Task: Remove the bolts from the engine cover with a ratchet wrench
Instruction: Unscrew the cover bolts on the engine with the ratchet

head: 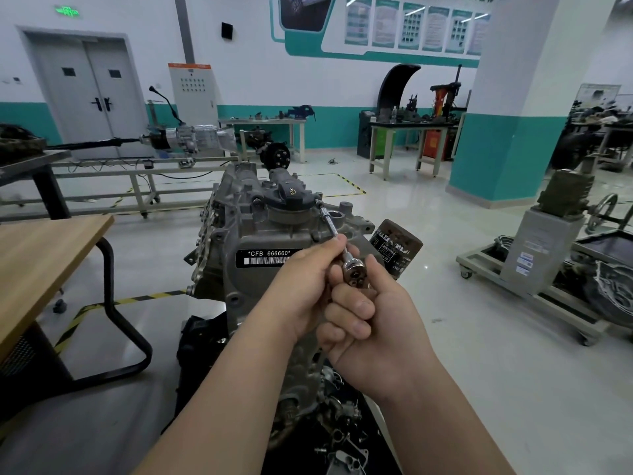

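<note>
A grey metal engine (239,234) stands in front of me with a dark engine cover (291,197) on top. A chrome ratchet wrench (354,274) with a long extension bar (329,222) reaches up to a bolt (318,202) at the cover's right edge. My left hand (301,289) pinches the lower part of the extension bar. My right hand (370,323) grips the ratchet handle, with the ratchet head showing above my curled fingers. The handle itself is hidden in my fist.
A black oil filter (399,246) juts out on the engine's right. A wooden table (41,262) with a black frame stands at left. Right of me is a wheeled stand (534,269). Workbenches (407,132) and a gearbox rig (191,138) line the far wall.
</note>
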`<state>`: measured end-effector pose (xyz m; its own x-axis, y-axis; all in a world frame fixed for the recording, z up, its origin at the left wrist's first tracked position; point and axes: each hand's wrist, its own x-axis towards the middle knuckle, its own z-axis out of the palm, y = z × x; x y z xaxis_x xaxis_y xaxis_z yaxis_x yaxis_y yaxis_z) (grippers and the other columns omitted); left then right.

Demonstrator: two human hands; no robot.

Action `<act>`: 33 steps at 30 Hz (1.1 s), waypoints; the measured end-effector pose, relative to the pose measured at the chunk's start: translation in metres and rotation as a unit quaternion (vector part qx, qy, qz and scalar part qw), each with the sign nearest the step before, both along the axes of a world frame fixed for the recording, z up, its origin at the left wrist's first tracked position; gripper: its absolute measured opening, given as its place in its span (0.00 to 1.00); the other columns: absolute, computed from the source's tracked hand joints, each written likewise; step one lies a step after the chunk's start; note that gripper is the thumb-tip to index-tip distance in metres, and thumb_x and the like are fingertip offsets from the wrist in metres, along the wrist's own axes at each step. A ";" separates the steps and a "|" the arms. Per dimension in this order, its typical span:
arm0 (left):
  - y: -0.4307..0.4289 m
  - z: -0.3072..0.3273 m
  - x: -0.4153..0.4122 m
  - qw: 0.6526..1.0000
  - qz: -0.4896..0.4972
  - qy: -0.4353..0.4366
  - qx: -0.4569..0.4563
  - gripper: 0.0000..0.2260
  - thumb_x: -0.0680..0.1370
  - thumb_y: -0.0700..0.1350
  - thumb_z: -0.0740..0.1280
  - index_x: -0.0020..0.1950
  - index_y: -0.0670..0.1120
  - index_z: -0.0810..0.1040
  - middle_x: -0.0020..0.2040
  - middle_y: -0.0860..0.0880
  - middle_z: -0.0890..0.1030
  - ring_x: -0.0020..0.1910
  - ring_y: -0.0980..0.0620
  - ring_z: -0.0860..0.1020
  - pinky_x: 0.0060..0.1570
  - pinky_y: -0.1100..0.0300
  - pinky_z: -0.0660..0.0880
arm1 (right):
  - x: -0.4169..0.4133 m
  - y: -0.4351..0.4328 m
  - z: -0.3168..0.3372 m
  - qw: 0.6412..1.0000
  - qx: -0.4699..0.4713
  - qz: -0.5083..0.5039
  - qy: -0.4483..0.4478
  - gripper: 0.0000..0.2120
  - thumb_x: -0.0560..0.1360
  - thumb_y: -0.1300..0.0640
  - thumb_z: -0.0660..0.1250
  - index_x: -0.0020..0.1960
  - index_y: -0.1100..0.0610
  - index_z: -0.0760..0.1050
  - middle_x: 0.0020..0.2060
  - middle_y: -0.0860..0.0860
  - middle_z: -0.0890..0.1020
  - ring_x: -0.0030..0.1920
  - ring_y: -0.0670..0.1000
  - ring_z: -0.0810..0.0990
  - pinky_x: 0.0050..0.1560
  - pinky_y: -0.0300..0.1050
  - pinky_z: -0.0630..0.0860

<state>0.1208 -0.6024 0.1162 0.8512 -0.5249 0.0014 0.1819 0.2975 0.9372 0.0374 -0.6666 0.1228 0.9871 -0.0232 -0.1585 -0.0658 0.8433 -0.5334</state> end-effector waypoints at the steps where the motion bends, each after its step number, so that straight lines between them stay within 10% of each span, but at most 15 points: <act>1: 0.000 0.000 -0.001 1.000 0.001 0.002 -0.002 0.18 0.78 0.51 0.65 0.30 0.49 0.83 0.28 0.50 0.77 0.27 0.55 0.76 0.29 0.67 0.75 | 0.001 0.000 0.000 1.000 -0.011 -0.002 0.001 0.25 0.80 0.41 0.55 0.37 0.59 0.76 0.16 0.47 0.63 0.14 0.45 0.60 0.18 0.35 0.63; 9: -0.005 0.002 -0.004 1.000 0.001 -0.003 -0.004 0.22 0.79 0.52 0.64 0.26 0.48 0.75 0.21 0.51 0.67 0.17 0.54 0.69 0.19 0.66 0.66 | 0.006 -0.014 -0.003 0.932 -0.353 -0.085 0.010 0.26 0.80 0.40 0.56 0.35 0.57 0.74 0.19 0.52 0.68 0.18 0.50 0.64 0.24 0.40 0.65; 14: -0.009 0.003 -0.004 1.000 0.015 -0.019 -0.001 0.21 0.80 0.50 0.63 0.27 0.49 0.78 0.22 0.52 0.68 0.19 0.55 0.65 0.23 0.63 0.64 | -0.002 -0.031 0.022 0.693 -0.709 -0.129 0.011 0.29 0.79 0.42 0.57 0.24 0.57 0.72 0.20 0.53 0.78 0.20 0.48 0.75 0.28 0.39 0.73; 18: -0.011 0.008 -0.006 0.999 0.040 0.004 -0.004 0.14 0.79 0.49 0.65 0.35 0.48 0.80 0.26 0.50 0.72 0.23 0.55 0.66 0.24 0.65 0.66 | -0.001 -0.027 0.038 0.498 -0.844 -0.196 0.021 0.15 0.75 0.41 0.62 0.38 0.51 0.73 0.30 0.48 0.79 0.32 0.48 0.77 0.29 0.43 0.68; 21: -0.012 0.012 -0.006 0.999 0.039 0.009 -0.002 0.12 0.80 0.50 0.64 0.41 0.46 0.80 0.30 0.49 0.75 0.27 0.54 0.70 0.26 0.65 0.68 | -0.001 -0.021 0.039 0.436 -0.867 -0.239 0.023 0.15 0.74 0.38 0.64 0.48 0.50 0.73 0.38 0.47 0.78 0.38 0.49 0.76 0.30 0.40 0.65; 28: -0.013 0.006 -0.005 0.999 0.043 0.009 0.005 0.14 0.79 0.50 0.66 0.36 0.49 0.85 0.35 0.47 0.78 0.30 0.53 0.74 0.28 0.64 0.72 | 0.003 -0.026 0.023 0.462 -0.856 -0.231 0.036 0.19 0.78 0.39 0.57 0.37 0.53 0.71 0.31 0.48 0.77 0.33 0.49 0.76 0.29 0.42 0.66; 33: -0.013 0.002 -0.004 0.999 0.033 0.015 -0.004 0.18 0.79 0.51 0.65 0.31 0.48 0.78 0.25 0.50 0.68 0.18 0.55 0.65 0.19 0.66 0.62 | 0.005 -0.028 0.012 0.783 -0.599 -0.165 0.023 0.23 0.80 0.44 0.57 0.37 0.58 0.78 0.27 0.55 0.82 0.24 0.53 0.79 0.34 0.46 0.76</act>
